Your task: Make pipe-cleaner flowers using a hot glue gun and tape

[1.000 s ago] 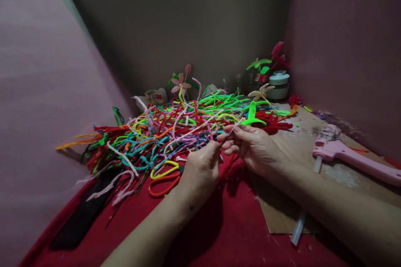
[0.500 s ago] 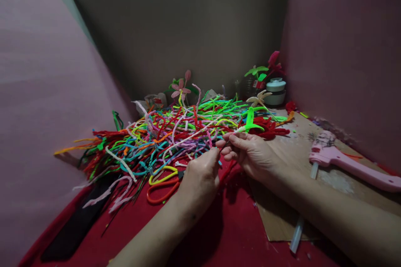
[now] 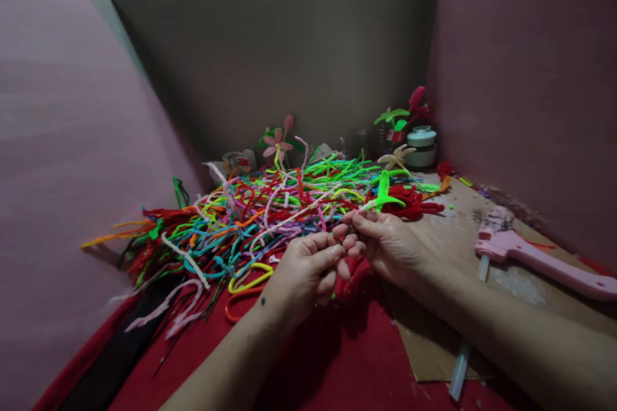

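In the middle of the view my right hand (image 3: 393, 241) pinches the thin stem of a pipe-cleaner flower (image 3: 384, 196), whose bright green loops stick out past the fingers with a pale part below them. My left hand (image 3: 308, 270) meets it fingertip to fingertip, thumb and forefinger pressed together on the dark end of the stem. How far the stem runs inside the fingers is hidden. Just beyond both hands lies a big tangled heap of coloured pipe cleaners (image 3: 250, 212). Scissors with yellow and red handles (image 3: 248, 277) lie partly behind my left wrist.
To the right, a pink glue gun (image 3: 544, 257) with a clear glue stick (image 3: 461, 369) rests on a cardboard sheet (image 3: 434, 353). Finished flowers (image 3: 277, 141) and a lidded jar (image 3: 421, 148) stand at the back. Red cloth (image 3: 308, 366) covers the table; pink panels (image 3: 525, 77) flank it.
My left hand has turned and its fingers have rolled round to show the fingertips, covering more of the scissors. The right hand keeps the flower nearly in place.
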Action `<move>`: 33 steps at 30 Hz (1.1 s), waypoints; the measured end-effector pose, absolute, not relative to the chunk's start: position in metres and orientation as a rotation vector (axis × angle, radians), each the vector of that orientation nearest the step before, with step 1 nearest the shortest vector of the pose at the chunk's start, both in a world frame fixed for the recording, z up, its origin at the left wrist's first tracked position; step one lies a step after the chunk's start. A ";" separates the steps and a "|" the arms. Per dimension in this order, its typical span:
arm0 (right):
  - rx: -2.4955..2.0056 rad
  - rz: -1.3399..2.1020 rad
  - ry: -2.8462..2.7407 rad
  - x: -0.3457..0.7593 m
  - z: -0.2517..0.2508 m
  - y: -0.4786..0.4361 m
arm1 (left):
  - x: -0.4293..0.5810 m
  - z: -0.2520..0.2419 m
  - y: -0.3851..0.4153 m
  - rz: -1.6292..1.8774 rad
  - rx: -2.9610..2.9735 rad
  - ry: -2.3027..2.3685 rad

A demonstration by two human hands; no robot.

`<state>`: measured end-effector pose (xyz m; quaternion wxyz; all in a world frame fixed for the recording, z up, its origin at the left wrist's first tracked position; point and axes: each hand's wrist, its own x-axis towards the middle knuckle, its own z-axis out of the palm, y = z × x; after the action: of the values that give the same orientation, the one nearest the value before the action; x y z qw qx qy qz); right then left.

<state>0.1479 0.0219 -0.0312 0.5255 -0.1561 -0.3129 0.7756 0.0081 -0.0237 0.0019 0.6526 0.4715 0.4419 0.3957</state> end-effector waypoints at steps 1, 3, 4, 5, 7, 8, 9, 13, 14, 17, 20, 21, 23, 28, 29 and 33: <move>-0.378 1.856 -0.744 0.148 -0.031 0.022 | 0.008 0.002 -0.024 0.906 1.091 1.018; -0.370 1.872 -0.732 0.149 -0.031 0.021 | 0.010 0.002 -0.024 0.930 1.168 1.082; -0.359 1.884 -0.727 0.149 -0.030 0.021 | 0.010 0.002 -0.024 0.939 1.224 1.127; -0.350 1.893 -0.722 0.150 -0.030 0.020 | 0.011 0.002 -0.024 0.947 1.288 1.173; -0.354 1.895 -0.719 0.150 -0.029 0.020 | 0.012 0.001 -0.025 0.957 1.415 1.246; -0.369 1.889 -0.717 0.150 -0.028 0.020 | 0.012 0.001 -0.025 0.960 1.461 1.265; -0.388 1.878 -0.716 0.150 -0.028 0.020 | 0.012 0.001 -0.025 0.964 1.489 1.272; -0.426 1.853 -0.725 0.149 -0.027 0.021 | 0.010 0.000 -0.024 0.908 1.357 1.176; -0.426 1.845 -0.729 0.149 -0.028 0.022 | 0.009 0.000 -0.024 0.882 1.294 1.126; -0.429 1.817 -0.734 0.152 -0.026 0.024 | 0.008 0.002 -0.024 0.847 1.182 1.042; -0.468 1.773 -0.742 0.157 -0.023 0.027 | 0.009 0.003 -0.025 0.853 1.224 1.137; -0.485 1.750 -0.744 0.158 -0.022 0.028 | 0.009 0.004 -0.025 0.853 1.265 1.190; -0.517 1.695 -0.744 0.159 -0.021 0.029 | 0.008 0.006 -0.024 0.868 1.372 1.292; -0.562 1.643 -0.775 0.154 -0.025 0.028 | 0.008 0.005 -0.022 1.081 1.561 1.358; -0.561 1.657 -0.786 0.153 -0.025 0.027 | 0.008 0.003 -0.022 1.115 1.570 1.351; -0.504 1.730 -0.842 0.150 -0.026 0.021 | 0.009 -0.004 -0.024 1.138 1.641 1.361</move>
<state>0.1497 0.0212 -0.0260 0.5449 -0.2125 -0.3549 0.7294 0.0090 -0.0237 -0.0043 0.3545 0.6348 0.5266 0.4405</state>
